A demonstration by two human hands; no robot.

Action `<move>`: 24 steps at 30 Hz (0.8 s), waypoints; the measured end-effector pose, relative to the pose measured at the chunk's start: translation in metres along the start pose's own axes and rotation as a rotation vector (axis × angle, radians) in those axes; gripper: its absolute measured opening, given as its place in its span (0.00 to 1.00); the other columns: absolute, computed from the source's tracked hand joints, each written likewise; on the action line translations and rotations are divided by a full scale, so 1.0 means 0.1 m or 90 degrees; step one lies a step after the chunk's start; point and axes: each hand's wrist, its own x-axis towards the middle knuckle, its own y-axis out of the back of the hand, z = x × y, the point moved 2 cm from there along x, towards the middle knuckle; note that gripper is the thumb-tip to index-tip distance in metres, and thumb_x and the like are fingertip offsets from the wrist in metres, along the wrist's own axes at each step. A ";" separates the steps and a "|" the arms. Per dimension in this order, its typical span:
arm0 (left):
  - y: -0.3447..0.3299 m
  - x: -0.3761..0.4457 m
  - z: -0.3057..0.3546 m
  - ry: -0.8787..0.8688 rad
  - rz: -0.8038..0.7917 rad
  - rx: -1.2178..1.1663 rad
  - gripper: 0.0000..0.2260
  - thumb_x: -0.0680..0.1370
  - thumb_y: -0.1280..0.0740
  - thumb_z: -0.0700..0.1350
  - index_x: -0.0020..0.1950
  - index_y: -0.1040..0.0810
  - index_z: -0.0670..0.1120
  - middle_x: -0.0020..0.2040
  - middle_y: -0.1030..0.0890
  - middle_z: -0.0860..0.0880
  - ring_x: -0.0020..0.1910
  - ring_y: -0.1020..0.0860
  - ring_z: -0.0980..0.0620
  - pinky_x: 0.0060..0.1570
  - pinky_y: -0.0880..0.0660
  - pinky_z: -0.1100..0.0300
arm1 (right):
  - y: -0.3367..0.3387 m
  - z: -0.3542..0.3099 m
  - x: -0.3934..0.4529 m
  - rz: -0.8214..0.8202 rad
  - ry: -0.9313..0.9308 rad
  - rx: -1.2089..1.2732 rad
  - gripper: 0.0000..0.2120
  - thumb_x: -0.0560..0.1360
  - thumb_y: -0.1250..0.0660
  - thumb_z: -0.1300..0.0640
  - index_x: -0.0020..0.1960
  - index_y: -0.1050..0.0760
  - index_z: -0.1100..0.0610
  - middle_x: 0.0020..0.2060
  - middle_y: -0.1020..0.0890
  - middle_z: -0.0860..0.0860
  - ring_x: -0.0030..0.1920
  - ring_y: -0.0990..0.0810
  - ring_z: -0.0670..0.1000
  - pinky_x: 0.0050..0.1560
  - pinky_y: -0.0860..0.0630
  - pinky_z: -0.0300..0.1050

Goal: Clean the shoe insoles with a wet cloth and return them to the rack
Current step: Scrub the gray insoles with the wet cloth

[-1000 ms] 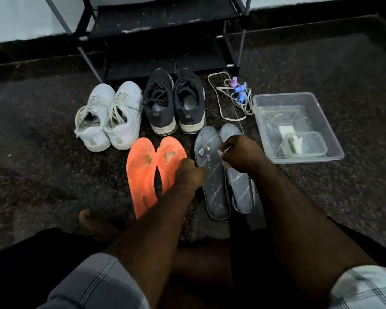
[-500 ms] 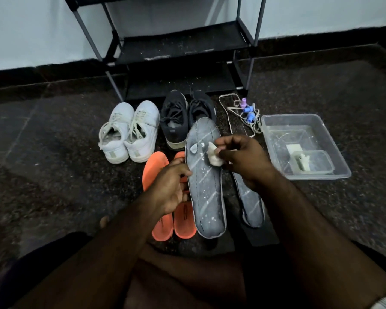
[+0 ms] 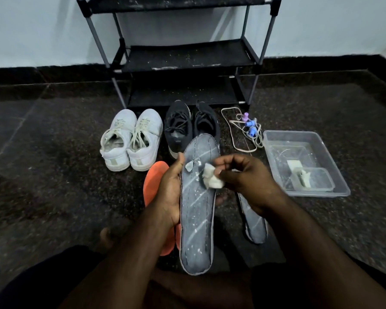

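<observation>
My left hand (image 3: pixel 168 192) grips the left edge of a grey insole (image 3: pixel 197 219) and holds it up, toe end away from me. White specks and a pale patch mark its surface. My right hand (image 3: pixel 245 181) pinches a small white cloth (image 3: pixel 211 180) against the insole's upper right part. A second grey insole (image 3: pixel 254 224) lies on the floor under my right forearm. Two orange insoles (image 3: pixel 153 181) lie on the floor, mostly hidden behind my left hand. The black shoe rack (image 3: pixel 187 56) stands against the wall ahead.
A pair of white sneakers (image 3: pixel 132 139) and a pair of black sneakers (image 3: pixel 187 126) sit in front of the rack. A clear plastic tub (image 3: pixel 334 172) with a smaller container inside stands at right. Laces with small blue and purple pieces (image 3: pixel 247 128) lie nearby.
My left hand took hold of the grey insole and lifted it off the floor toward me. My right hand kept the cloth and now presses it on the raised insole.
</observation>
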 end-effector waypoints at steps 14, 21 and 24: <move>-0.05 0.07 -0.07 -0.068 0.074 0.055 0.26 0.82 0.41 0.57 0.67 0.21 0.39 0.58 0.17 0.38 0.52 0.16 0.42 0.56 0.21 0.49 | 0.04 0.01 0.19 0.125 0.170 -0.128 0.09 0.74 0.28 0.64 0.49 0.18 0.51 0.45 0.14 0.48 0.47 0.16 0.46 0.49 0.20 0.42; -0.13 0.04 -0.11 -0.056 0.070 0.044 0.28 0.80 0.39 0.56 0.72 0.27 0.38 0.66 0.23 0.35 0.55 0.19 0.40 0.60 0.23 0.48 | 0.01 -0.07 0.15 0.174 0.318 -0.406 0.10 0.75 0.28 0.59 0.56 0.19 0.54 0.50 0.19 0.46 0.51 0.20 0.44 0.53 0.21 0.45; -0.13 0.03 -0.11 -0.049 0.064 0.026 0.28 0.81 0.40 0.56 0.73 0.28 0.38 0.61 0.21 0.36 0.54 0.20 0.41 0.60 0.24 0.48 | -0.06 -0.05 0.15 0.137 0.315 -0.499 0.11 0.75 0.28 0.57 0.58 0.19 0.55 0.52 0.19 0.48 0.52 0.21 0.46 0.56 0.23 0.45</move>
